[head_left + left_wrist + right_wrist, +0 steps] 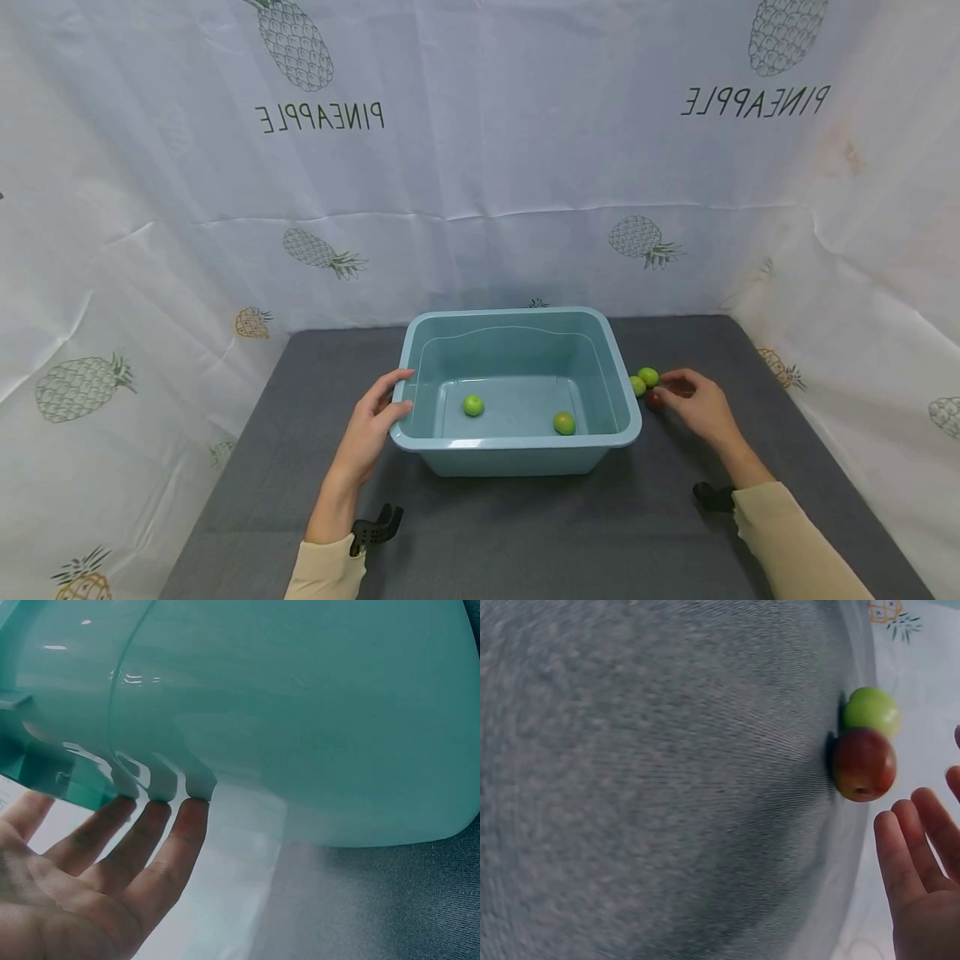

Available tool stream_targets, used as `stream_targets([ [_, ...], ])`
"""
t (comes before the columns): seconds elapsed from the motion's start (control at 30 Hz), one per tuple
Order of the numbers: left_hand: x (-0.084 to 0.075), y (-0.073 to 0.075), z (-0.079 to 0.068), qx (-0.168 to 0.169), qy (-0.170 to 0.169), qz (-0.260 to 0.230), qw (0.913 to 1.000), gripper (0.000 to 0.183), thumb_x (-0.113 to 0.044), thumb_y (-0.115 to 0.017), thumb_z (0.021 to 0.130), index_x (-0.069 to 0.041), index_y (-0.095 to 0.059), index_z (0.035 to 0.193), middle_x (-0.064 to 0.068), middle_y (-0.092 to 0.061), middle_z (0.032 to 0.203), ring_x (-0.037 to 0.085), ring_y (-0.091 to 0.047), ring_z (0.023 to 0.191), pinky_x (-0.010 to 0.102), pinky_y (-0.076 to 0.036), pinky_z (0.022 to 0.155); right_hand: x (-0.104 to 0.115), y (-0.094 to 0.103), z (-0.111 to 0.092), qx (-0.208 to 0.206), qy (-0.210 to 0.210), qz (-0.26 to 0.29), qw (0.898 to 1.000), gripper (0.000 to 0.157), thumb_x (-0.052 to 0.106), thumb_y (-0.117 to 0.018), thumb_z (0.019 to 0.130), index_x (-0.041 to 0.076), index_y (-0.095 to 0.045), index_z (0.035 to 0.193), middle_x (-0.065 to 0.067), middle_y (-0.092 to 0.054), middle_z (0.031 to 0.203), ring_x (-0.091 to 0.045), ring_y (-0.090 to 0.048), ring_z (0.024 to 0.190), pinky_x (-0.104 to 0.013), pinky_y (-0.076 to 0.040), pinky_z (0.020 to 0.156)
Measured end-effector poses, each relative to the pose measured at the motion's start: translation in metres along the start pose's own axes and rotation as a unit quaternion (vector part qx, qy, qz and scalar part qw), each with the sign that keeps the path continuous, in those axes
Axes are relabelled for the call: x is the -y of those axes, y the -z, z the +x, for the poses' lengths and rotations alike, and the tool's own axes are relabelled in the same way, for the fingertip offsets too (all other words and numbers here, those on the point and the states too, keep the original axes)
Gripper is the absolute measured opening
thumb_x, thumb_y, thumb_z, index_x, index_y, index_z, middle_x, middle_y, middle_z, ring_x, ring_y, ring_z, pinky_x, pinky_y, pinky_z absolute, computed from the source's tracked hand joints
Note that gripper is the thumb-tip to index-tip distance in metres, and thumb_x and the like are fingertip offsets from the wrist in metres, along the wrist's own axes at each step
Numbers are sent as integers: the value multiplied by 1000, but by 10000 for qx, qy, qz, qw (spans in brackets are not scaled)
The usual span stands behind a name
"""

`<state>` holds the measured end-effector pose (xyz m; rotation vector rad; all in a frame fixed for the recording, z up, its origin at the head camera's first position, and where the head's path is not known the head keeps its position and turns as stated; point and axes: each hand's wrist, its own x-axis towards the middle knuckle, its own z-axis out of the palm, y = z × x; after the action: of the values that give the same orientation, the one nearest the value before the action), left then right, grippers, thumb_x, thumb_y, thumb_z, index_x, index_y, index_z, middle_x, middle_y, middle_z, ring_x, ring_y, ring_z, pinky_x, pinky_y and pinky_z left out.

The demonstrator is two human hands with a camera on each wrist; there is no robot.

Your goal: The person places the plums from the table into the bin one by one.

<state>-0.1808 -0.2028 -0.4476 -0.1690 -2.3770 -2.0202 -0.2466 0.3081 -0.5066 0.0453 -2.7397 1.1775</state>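
Note:
A light blue plastic basin point(517, 460) stands on the dark cloth. My left hand point(372, 417) holds its left rim; in the left wrist view several fingertips point(196, 811) touch the outer wall. Inside the basin lie a bright green round fruit point(472, 406) and a yellowish green one point(564, 423). To its right, two more green fruits point(648, 377) sit beside a dark red round fruit point(655, 401). My right hand point(701, 408) hovers by the red fruit, fingers slightly bent. The right wrist view shows a gap between fingertips and red fruit point(863, 765).
A dark grey cloth point(510, 533) covers the table. White curtains point(480, 167) printed with pineapples hang behind and along both sides. A black strap mount sits on each wrist, the left one point(377, 529) close to the cloth.

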Motion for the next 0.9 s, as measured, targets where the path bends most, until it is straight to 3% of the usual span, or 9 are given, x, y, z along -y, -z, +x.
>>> stream_targets([
  [0.3,-1,0,-1,7,22,-32,10000,46,-11,-57,101,-11,-50,147,17,-38,157,39,-47,133,56,-43,98,-10,-6,-1,214,-321,37,9992,50,33,-70,97,-5,-59,127,-29,-62,122,-44,-60,109,-57,-47,89],
  [0.73,-2,-1,-1,-33,79,-22,10000,46,-12,-57,101,-12,-50,146,16,-37,157,39,-47,134,48,-45,96,-19,-13,4,501,-372,-120,9980,43,18,-73,94,-8,-60,125,-27,-65,112,-42,-62,104,-55,-48,86],
  [0.9,-2,-2,-1,-50,61,-21,10000,46,-12,-57,100,-12,-50,146,16,-37,157,40,-48,132,52,-45,96,-18,-14,3,537,-336,-151,9979,42,16,-74,93,-7,-60,125,-26,-66,111,-41,-62,102,-55,-48,85],
])
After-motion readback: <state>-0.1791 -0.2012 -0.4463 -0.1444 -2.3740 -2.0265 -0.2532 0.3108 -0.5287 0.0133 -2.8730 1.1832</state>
